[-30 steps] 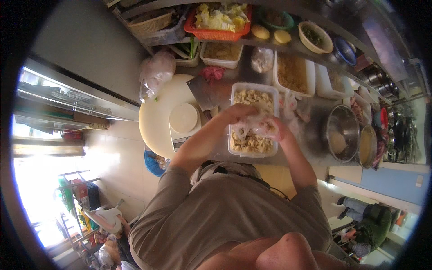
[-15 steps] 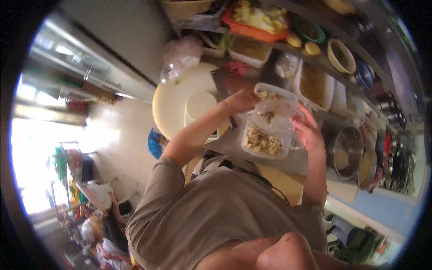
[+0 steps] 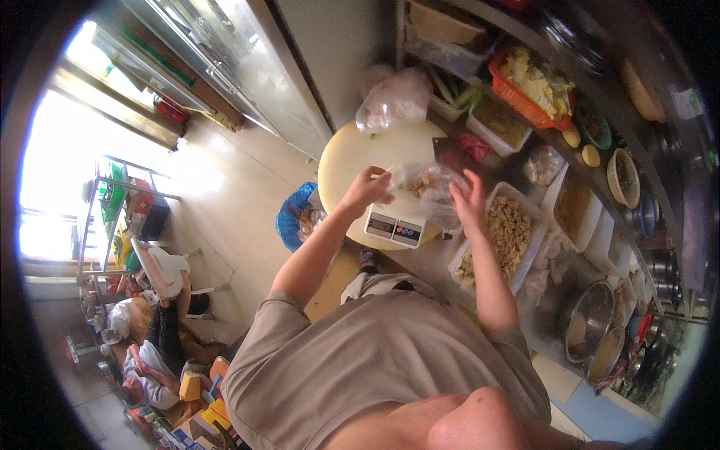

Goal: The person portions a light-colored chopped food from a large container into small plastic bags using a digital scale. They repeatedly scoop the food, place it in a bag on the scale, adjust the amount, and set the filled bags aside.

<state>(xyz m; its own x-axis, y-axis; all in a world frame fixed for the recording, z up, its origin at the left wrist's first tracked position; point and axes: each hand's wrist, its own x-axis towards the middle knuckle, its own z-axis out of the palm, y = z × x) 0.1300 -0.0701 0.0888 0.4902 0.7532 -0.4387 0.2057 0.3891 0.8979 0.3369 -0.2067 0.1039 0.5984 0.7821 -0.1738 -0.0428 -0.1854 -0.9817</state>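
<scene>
A clear plastic bag [image 3: 431, 177] with a few pale chunks in it hangs stretched between my two hands, over a kitchen scale. My left hand [image 3: 367, 189] pinches the bag's left edge. At the opposite edge, my right hand [image 3: 470, 201] grips the bag with thumb and fingers. The white scale [image 3: 394, 228] rests on a thick round cutting board [image 3: 346, 161]; the bag hides much of its platform. Right of the board stands a white tub [image 3: 459, 264] full of pale chunks [image 3: 507, 229], which look like cut meat. My right forearm crosses the tub's near part.
A blue-lined bin [image 3: 298, 217] stands left of the board. Behind lie a crumpled plastic bag [image 3: 396, 101], a pink cloth [image 3: 472, 146] and an orange basket of leafy vegetables [image 3: 532, 88]. Steel bowls [image 3: 589, 321] are at right. A person [image 3: 154, 371] sits at far left.
My hands have moved left with the bag, from above the tub of chunks to above the scale. The view has turned, so the surroundings sit further right.
</scene>
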